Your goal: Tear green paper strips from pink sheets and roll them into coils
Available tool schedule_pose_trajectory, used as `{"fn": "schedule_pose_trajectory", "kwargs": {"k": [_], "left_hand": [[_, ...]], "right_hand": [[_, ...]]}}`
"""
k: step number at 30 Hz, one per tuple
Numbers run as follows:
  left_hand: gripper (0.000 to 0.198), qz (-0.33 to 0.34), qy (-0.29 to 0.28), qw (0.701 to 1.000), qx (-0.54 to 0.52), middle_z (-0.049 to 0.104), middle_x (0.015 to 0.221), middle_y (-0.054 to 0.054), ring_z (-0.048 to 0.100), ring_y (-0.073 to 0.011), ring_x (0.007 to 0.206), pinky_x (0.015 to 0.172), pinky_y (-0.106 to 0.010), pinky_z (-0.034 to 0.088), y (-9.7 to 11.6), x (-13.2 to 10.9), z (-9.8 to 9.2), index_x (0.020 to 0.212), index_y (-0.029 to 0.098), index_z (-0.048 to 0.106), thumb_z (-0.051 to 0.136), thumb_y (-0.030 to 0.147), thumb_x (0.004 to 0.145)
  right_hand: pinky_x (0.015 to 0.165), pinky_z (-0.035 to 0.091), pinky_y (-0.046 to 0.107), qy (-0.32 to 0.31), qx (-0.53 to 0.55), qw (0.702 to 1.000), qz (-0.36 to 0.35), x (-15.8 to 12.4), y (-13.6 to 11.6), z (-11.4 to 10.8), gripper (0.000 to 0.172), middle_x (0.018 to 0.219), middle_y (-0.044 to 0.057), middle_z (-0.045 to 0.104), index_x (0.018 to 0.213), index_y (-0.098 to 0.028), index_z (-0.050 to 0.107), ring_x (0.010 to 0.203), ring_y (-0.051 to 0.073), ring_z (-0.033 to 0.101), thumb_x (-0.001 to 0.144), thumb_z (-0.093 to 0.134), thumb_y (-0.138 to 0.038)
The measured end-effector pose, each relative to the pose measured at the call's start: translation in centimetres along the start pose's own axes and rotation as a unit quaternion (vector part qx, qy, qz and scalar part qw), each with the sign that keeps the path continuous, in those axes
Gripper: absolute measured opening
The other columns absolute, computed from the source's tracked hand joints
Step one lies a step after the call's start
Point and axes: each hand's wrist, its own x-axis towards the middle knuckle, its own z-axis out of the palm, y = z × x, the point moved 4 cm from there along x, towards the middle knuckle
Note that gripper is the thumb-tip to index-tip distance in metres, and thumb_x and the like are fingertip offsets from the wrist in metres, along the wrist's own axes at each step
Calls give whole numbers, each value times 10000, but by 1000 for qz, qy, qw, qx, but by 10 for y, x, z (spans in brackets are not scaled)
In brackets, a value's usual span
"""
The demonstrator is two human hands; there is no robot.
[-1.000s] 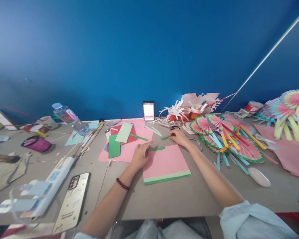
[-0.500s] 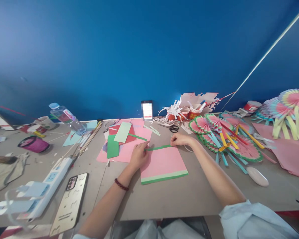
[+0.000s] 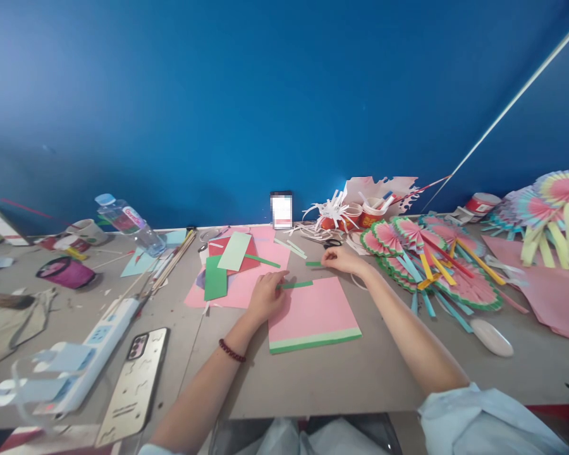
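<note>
A pink paper sheet (image 3: 313, 313) with a light green band along its near edge lies on the grey table in front of me. My left hand (image 3: 264, 297), a dark bead bracelet at its wrist, is closed at the sheet's far left corner. Its fingertips pinch one end of a thin green paper strip (image 3: 298, 285) that lies along the sheet's far edge. My right hand (image 3: 342, 260) hovers just beyond the sheet with fingers pinched on a shorter green strip piece (image 3: 313, 263).
Loose pink, red and green papers (image 3: 232, 268) lie behind my left hand. Scissors (image 3: 332, 243) and paper cups (image 3: 367, 213) stand at the back. Folded paper fans (image 3: 427, 262) fill the right. A phone (image 3: 131, 385), power strip (image 3: 92, 351) and water bottle (image 3: 130, 224) lie left.
Half a second ago my right hand held its green piece down at the sheet's far edge, in line with the left strip. It has since drawn back away from the sheet. The left hand stayed.
</note>
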Motion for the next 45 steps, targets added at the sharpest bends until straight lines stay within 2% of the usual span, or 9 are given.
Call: {"fn": "schedule_pose_trajectory", "kwargs": {"k": [4, 7, 10, 18, 22, 27, 38, 43, 45], "left_hand": [[516, 0, 42, 999, 23, 720, 1234, -105, 642, -270, 1192, 1014, -448, 521, -8, 2, -3, 1238, 211, 663, 512, 15, 785], [519, -19, 62, 997, 50, 663, 1383, -113, 588, -276, 1310, 1078, -470, 490, -17, 4, -3, 1279, 225, 653, 487, 19, 832], [510, -41, 54, 995, 72, 631, 1440, -121, 553, -291, 1364, 1099, -492, 469, -22, 5, 0, 1301, 225, 645, 475, 26, 863], [384, -47, 41, 991, 121, 733, 1178, -92, 637, -275, 1153, 985, -422, 485, -19, 5, -4, 1146, 231, 705, 522, 25, 879], [310, -45, 33, 989, 138, 718, 1039, -82, 639, -255, 1040, 876, -375, 485, -21, 5, -5, 1076, 228, 737, 536, 57, 914], [214, -22, 40, 989, 142, 677, 922, -69, 625, -244, 933, 816, -362, 477, -25, 8, -6, 953, 228, 765, 581, 121, 942], [172, -23, 53, 988, 147, 690, 934, -64, 612, -244, 919, 812, -368, 459, -25, 11, -4, 892, 204, 691, 569, 91, 936], [24, -47, 61, 992, 96, 705, 944, -53, 627, -250, 941, 850, -381, 460, -24, 12, -6, 908, 227, 711, 702, 243, 893], [92, -52, 56, 994, 80, 710, 954, -52, 635, -254, 955, 868, -389, 463, -24, 12, -6, 935, 232, 726, 748, 289, 866]], "right_hand": [[734, 507, 232, 74, 11, 997, -16, 1, -5, 2, 85, 888, 50, 780, 845, -184, 723, 809, 165, 697, 805, 653, -212], [714, 503, 232, 89, 9, 996, -14, 3, -4, 8, 63, 829, 48, 768, 795, -178, 708, 774, 165, 693, 784, 652, -151], [690, 500, 229, 91, 7, 996, -14, 4, -3, 12, 79, 785, 40, 757, 762, -177, 704, 744, 162, 690, 779, 645, -127], [730, 506, 254, 115, -7, 993, -27, 4, -1, 9, 119, 813, 43, 760, 826, -173, 757, 767, 179, 687, 791, 648, -143], [752, 489, 264, 129, -30, 991, -34, 5, 2, 2, 231, 869, 65, 761, 840, -161, 782, 751, 174, 660, 761, 594, -53], [764, 469, 256, 134, -48, 989, -44, 7, 4, -2, 257, 970, 85, 756, 845, -151, 784, 775, 163, 636, 779, 563, -36], [777, 468, 242, 130, -53, 989, -44, 6, -1, 2, 250, 964, 72, 772, 905, -169, 791, 825, 176, 655, 825, 575, -72], [753, 461, 242, 118, -49, 991, -34, 5, -3, 3, 235, 920, 66, 769, 916, -162, 794, 799, 178, 653, 838, 584, -94], [748, 460, 239, 114, -44, 992, -32, 5, -4, 3, 235, 914, 64, 768, 921, -162, 793, 799, 178, 652, 838, 584, -96]]}}
